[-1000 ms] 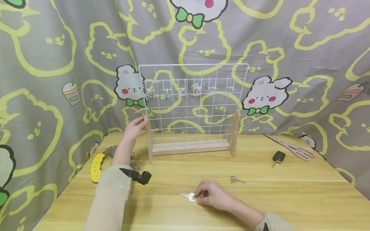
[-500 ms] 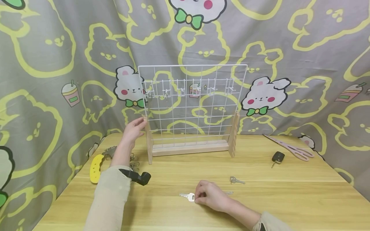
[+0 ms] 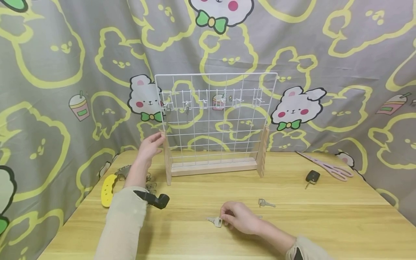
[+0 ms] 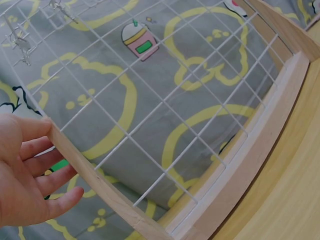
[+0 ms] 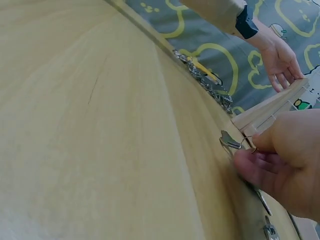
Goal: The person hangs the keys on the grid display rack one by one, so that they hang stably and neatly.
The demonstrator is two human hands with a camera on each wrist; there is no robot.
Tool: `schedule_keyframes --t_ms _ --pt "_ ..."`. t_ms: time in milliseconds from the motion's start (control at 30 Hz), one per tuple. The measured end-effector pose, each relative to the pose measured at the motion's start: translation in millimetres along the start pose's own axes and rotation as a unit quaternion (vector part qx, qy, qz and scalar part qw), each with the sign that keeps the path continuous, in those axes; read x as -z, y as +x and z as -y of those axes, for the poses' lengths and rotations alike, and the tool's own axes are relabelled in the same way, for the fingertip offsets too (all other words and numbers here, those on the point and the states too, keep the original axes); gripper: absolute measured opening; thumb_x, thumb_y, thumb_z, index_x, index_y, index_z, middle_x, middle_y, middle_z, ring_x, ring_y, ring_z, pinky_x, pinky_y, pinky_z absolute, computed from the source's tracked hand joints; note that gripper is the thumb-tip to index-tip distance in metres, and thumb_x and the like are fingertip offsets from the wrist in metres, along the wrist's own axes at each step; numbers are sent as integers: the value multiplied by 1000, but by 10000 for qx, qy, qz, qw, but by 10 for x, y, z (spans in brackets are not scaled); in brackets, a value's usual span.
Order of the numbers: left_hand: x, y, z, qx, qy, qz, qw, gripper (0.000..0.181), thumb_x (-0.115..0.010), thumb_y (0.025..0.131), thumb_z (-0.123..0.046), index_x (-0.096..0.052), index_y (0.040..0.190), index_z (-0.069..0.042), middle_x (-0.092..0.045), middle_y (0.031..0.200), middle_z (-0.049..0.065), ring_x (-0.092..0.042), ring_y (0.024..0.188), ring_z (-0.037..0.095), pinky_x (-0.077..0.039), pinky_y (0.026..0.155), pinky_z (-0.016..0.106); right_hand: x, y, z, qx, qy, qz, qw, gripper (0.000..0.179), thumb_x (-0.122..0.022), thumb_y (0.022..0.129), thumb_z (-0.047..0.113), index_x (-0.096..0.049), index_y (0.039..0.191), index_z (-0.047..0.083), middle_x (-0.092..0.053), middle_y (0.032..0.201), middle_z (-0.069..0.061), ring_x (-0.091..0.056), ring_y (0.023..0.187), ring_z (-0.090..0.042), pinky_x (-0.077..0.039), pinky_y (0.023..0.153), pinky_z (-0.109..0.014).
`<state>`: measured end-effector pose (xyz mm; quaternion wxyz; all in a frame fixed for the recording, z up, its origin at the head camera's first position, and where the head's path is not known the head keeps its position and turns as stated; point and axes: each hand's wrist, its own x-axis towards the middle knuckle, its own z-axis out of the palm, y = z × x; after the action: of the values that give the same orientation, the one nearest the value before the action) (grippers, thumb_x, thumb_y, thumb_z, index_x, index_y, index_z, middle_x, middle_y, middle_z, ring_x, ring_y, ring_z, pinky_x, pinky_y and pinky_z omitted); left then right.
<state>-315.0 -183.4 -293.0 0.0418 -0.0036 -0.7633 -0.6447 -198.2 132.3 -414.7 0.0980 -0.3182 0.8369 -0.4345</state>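
Observation:
In the head view my right hand [image 3: 238,217] pinches the thin ring of a silver key [image 3: 215,221] just over the front of the table. The right wrist view shows the ring [image 5: 246,141] between thumb and index finger, with keys [image 5: 230,140] hanging off it. My left hand [image 3: 150,144] is at the left of a white wire grid rack [image 3: 209,131]. Its upper fingertip rests on top of the wooden side post [image 4: 87,172], the other fingers loosely extended beside it. Small silver keys [image 3: 187,107] hang from the two leftmost hooks of the rack.
Another silver key [image 3: 267,203] lies right of my right hand. Farther right are a black car key [image 3: 312,177] and pink-handled scissors [image 3: 331,169]. A yellow banana-shaped holder [image 3: 108,190] and a cluster of metal rings [image 3: 151,186] lie left, partly behind my left forearm.
The key at my right hand has tilted and shifted slightly right, no longer catching the bright light. My right hand has turned a little. The left hand has stayed on the post.

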Motion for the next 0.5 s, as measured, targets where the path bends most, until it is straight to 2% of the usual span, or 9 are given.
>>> schedule_keyframes --t_ms 167,367,500 --pt "7 -2 10 -13 2 2 10000 53 -46 99 -24 -29 145 -5 -32 146 15 -29 134 28 -32 107 42 55 -6 49 -33 570 13 9984 7 -54 90 -1 -57 85 3 -60 74 -2 -60 65 -10 -56 59 -23" --pt "13 -1 19 -11 11 1 10000 53 -46 98 -24 -28 145 -5 -33 146 15 -29 134 28 -32 107 42 155 0 92 72 722 -187 9972 3 -56 89 -2 -58 87 0 -60 75 -4 -60 65 -11 -56 59 -25" --pt "13 1 17 -19 10 2 10000 54 -47 98 -25 -28 145 -5 -33 146 15 -29 134 28 -32 107 42 226 18 77 342 631 -312 9969 5 -55 90 -1 -57 86 0 -61 72 -2 -61 64 -10 -56 57 -26"
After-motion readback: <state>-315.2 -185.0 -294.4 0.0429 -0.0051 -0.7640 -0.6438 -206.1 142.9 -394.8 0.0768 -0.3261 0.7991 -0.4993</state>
